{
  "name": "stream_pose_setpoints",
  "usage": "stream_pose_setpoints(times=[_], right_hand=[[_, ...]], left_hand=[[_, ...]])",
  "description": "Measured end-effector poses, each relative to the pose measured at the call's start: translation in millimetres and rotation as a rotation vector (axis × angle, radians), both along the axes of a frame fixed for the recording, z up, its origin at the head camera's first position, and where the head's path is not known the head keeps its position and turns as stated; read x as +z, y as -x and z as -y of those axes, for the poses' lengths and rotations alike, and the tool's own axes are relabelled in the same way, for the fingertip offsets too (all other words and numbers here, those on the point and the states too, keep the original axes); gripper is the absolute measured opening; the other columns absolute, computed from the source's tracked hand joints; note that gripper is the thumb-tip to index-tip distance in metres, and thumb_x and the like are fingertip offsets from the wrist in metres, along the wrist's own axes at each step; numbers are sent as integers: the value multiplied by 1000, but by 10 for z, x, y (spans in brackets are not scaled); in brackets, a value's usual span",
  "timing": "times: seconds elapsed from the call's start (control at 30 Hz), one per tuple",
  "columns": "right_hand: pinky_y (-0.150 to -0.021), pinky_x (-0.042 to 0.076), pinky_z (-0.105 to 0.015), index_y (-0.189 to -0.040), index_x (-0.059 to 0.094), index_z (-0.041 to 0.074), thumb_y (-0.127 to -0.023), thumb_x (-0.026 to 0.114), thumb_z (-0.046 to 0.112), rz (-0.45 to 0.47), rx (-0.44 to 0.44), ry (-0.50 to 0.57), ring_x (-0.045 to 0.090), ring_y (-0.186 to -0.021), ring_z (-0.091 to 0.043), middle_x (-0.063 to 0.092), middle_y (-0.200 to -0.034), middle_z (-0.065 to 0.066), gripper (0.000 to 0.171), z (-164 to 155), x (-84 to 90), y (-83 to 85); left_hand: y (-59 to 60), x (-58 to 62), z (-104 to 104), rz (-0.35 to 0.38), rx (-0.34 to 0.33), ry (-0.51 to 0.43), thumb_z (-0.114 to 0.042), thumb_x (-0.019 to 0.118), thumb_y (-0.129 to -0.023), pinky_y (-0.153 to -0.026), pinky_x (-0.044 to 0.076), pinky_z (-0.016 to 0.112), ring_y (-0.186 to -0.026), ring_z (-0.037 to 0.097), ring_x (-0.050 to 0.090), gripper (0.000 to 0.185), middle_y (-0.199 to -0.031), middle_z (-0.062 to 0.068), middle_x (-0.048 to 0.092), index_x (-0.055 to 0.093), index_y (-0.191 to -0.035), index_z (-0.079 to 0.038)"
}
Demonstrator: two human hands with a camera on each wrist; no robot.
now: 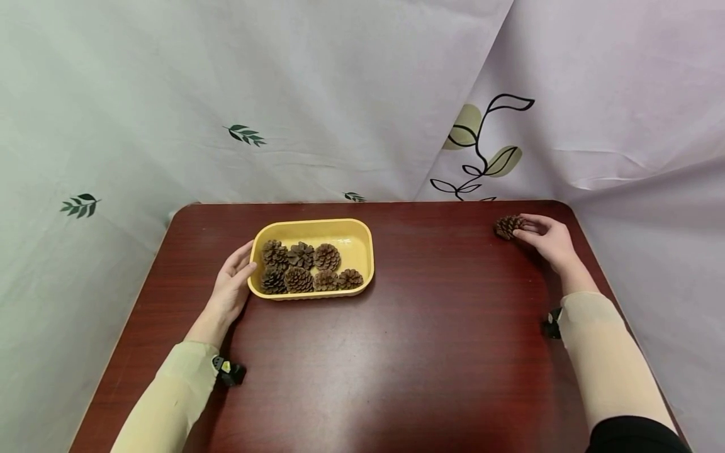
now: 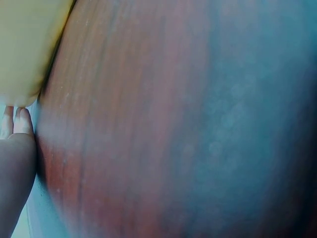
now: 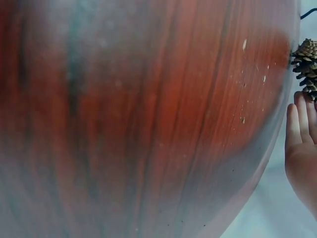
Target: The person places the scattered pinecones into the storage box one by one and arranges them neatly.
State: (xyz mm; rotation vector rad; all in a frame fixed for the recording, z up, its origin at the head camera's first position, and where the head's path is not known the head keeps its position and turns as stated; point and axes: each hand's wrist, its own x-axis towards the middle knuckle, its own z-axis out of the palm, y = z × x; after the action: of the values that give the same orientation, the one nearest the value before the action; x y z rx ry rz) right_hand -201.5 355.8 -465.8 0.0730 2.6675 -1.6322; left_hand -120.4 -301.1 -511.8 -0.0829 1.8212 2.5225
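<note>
At the left end of a yellow plastic tray point(image 1: 362, 242), my left hand point(image 1: 229, 283) grips the wall, its thumb at the rim and its fingers along the outside. Several brown pine cones point(image 1: 298, 280) lie in the tray, mostly in its left and front parts. In the left wrist view the fingertips point(image 2: 24, 119) meet the tray's pale yellow side point(image 2: 29, 44). Far to the right, near the table's back corner, my right hand point(image 1: 549, 240) pinches a single pine cone point(image 1: 508, 226) between thumb and fingers. The right wrist view shows that cone point(image 3: 308, 64) at the fingertips, partly cut off.
Both hands work over a dark red-brown wooden table point(image 1: 430, 327) with rounded back corners. A pale cloth point(image 1: 340, 94) with printed leaves hangs behind and beside it. Small black devices point(image 1: 229, 371) sit at both wrists.
</note>
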Motion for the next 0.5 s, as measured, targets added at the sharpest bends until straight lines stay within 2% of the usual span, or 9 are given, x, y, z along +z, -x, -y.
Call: stream_pose_setpoints(times=[0.1,0.23,0.37,0.5], right_hand=[[-75,50,-1,-143,50,-22,-96,72,0,-15,9,26,62,-88,22,63,-93,36,56,51,15,-18],[-76,50,-1,-145,50,-19,-97,71,-1,-24,14,20,62,-87,23,63,-95,37,56,66,-88,26],[-79,50,-1,-146,53,-14,-97,73,2,-47,33,-21,60,-88,25,60,-96,38,55,109,-153,70],[-82,48,0,-146,57,-8,-97,76,7,-73,57,-70,58,-90,27,59,-102,33,54,218,-131,77]], left_hand=[[-1,2,2,-1,0,2,2,51,-109,-95,57,18,-114,1,68,44,-129,-14,71,62,-140,-27],[-3,3,3,0,-2,5,2,51,-109,-95,57,18,-115,1,67,44,-130,-14,71,61,-142,-26],[-3,4,0,0,-5,9,1,51,-110,-94,56,18,-115,1,67,43,-130,-15,70,59,-143,-25],[-4,2,-2,-2,-6,3,2,51,-110,-94,57,18,-115,1,68,44,-130,-14,71,59,-144,-24]])
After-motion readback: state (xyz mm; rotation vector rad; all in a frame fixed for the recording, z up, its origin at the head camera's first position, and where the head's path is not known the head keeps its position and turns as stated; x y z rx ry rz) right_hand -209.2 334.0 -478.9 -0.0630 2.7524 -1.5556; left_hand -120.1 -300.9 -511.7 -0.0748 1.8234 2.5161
